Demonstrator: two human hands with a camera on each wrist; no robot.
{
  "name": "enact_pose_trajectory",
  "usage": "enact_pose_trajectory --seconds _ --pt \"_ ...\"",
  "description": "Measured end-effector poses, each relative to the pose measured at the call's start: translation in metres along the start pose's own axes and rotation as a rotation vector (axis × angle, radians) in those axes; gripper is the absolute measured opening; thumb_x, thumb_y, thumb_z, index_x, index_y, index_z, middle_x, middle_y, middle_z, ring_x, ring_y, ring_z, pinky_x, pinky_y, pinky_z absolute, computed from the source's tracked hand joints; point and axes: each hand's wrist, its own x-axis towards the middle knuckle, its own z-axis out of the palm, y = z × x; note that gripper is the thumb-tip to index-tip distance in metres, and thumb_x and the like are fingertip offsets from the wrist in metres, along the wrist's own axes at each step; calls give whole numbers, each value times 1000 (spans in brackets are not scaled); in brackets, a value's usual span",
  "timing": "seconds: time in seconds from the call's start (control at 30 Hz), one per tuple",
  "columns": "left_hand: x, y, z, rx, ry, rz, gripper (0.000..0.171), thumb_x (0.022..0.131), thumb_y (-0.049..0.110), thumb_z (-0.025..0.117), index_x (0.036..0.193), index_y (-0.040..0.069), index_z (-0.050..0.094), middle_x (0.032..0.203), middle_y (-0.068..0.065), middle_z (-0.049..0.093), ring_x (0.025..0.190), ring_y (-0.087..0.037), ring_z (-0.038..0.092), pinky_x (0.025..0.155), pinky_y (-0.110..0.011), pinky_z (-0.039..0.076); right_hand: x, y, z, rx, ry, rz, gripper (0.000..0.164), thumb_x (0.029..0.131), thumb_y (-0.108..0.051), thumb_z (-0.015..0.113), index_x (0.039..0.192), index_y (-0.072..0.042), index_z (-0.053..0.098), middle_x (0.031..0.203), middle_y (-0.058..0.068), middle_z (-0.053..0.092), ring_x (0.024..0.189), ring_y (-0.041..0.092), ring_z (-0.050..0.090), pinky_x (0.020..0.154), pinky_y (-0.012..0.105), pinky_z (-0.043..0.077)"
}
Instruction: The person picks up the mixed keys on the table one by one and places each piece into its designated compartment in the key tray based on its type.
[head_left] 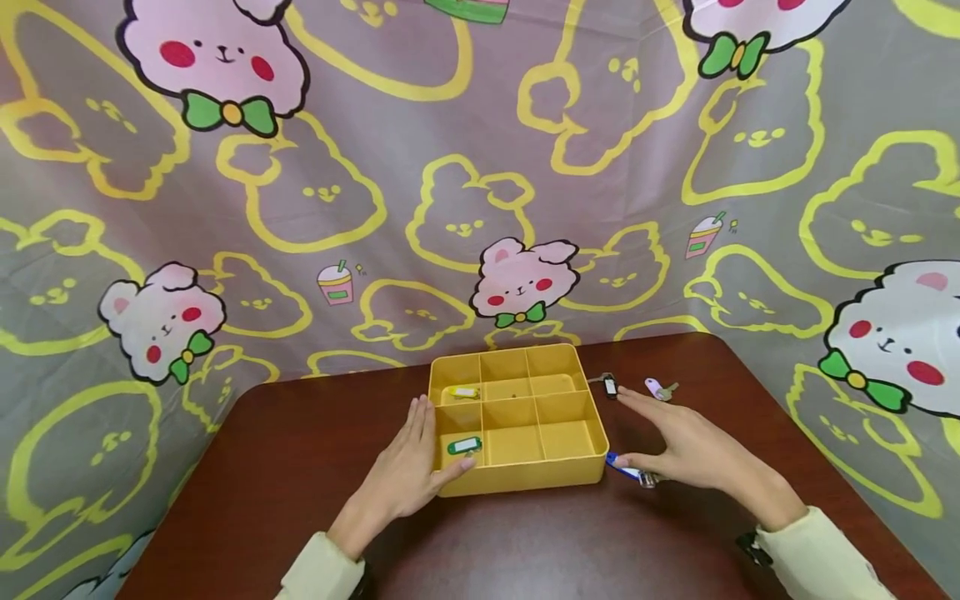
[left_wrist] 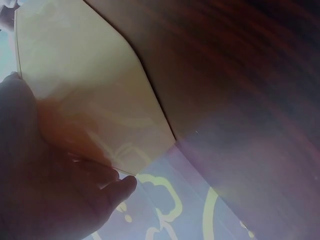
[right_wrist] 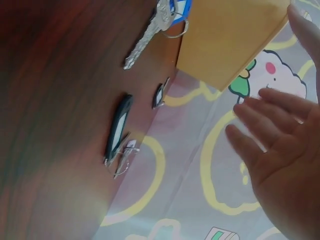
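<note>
Nearest on the surface point(head_left: 300, 475), the left grip point(head_left: 405, 467) lies flat along the left wall of the yellow box point(head_left: 517, 477), fingers straight, thumb apart from them over the near left corner; it presses from one side rather than clamping. The right grip point(head_left: 686, 443) is spread, holding nothing, toward the surface's right edge, its thumb by the blue tag point(head_left: 624, 470) at the box's near right corner; whether they touch I cannot tell. That tag looks stiff and light, but its metal key point(right_wrist: 145, 42) likely swings on the ring, so a pinch across the tag's long sides should suit best. The box, set close to the surface's far edge, looks like light, rigid, smooth plastic, liable to slide; opposite side walls seem the sound hold, not the thin dividers. Inside, the green tag point(head_left: 464, 446) is in the near left compartment and the yellow tag point(head_left: 463, 392) in the far left one. Beyond the right wall, toward the surface's far right corner, are the black tag point(head_left: 611, 386) and the lilac tag point(head_left: 655, 388), similarly small and hard to break.
</note>
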Motion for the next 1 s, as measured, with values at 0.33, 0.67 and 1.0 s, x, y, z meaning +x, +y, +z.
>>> enact_pose_trajectory --seconds 0.33,0.67,1.0 --pt "1 -1 -1 -5 -16 -4 117 96 82 43 165 -5 7 176 -22 -3 166 -35 1 133 -51 23 -4 7 3 -14 -13 -70 85 83 -63 80 142 -4 65 139 13 71 120 28 73 95 48 62" --pt "0 1 1 -13 -11 6 117 96 81 46 165 -7 12 176 -24 1 166 -37 4 133 -51 24 -14 11 11 -9 -65 -68 72 85 -53 83 135 -3 70 135 11 74 121 31 73 96 50 61" --pt "2 0 1 -5 -4 -1 116 96 81 45 165 -6 10 176 -23 1 166 -36 4 133 -50 24 -21 22 15 -23 -132 -81 61 89 -49 81 132 -7 74 127 7 78 111 20 77 87 39 64"
